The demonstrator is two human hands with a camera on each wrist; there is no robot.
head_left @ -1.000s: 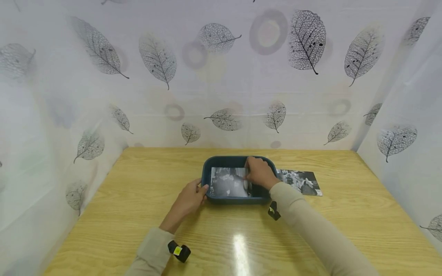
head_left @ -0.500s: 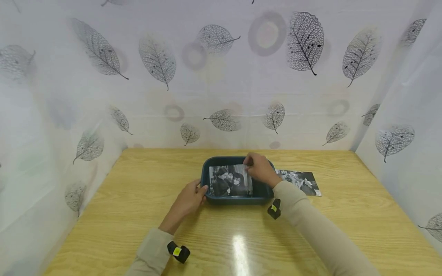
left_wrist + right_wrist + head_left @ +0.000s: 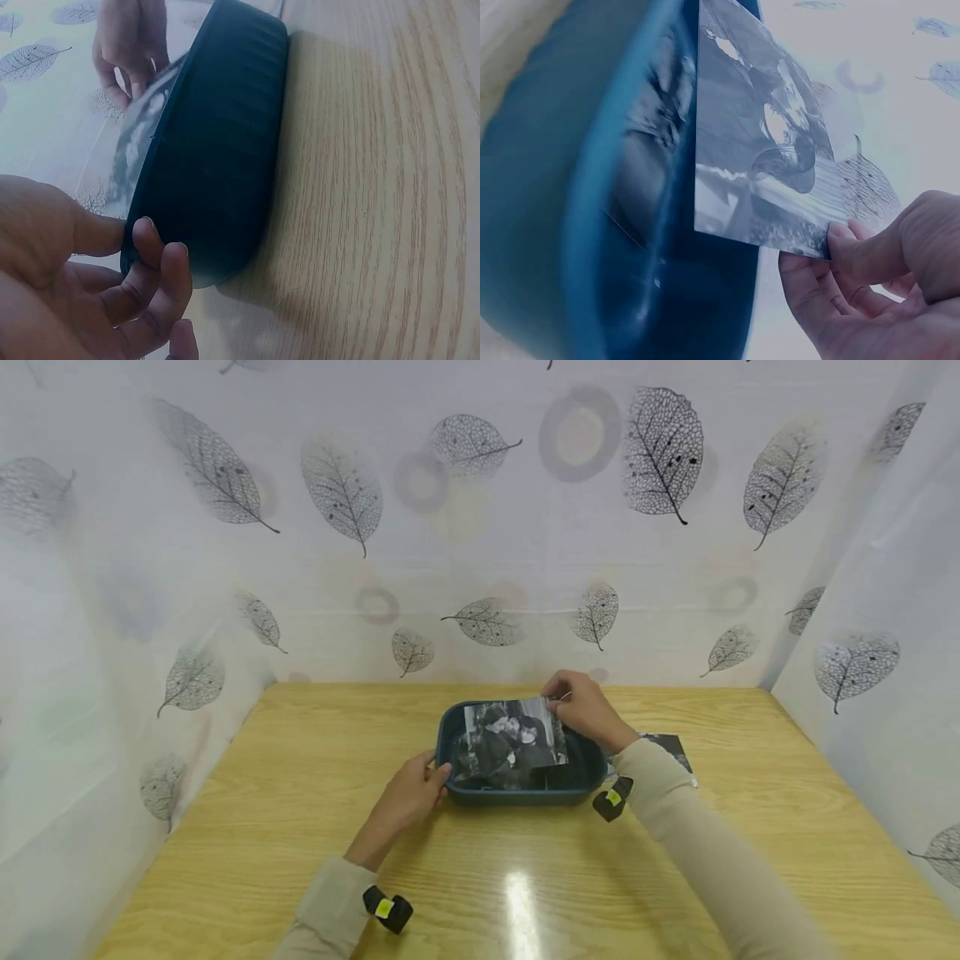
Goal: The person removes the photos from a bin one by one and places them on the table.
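A dark blue-green plastic basin (image 3: 525, 797) stands on the table. My left hand (image 3: 408, 792) grips its left end, thumb over the rim and fingers on the outer wall, as the left wrist view shows. My right hand (image 3: 588, 710) pinches a black-and-white photo (image 3: 513, 735) by its upper right corner, between thumb and fingers. That photo is raised and tilted over the basin. Under it, inside the basin, lies another dark photo (image 3: 649, 150). A further black-and-white photo (image 3: 667, 747) lies on the table right of the basin, partly hidden by the right forearm.
The wooden table (image 3: 300, 735) reaches back to a white curtain (image 3: 480, 552) printed with grey leaves. Curtain also hangs along the left and right sides. A black strap device (image 3: 388, 908) sits on the left wrist, and another (image 3: 613, 798) on the right.
My right hand has lifted the photo up out of the basin and a little to the right, uncovering part of another photo below. The left hand has stayed on the basin.
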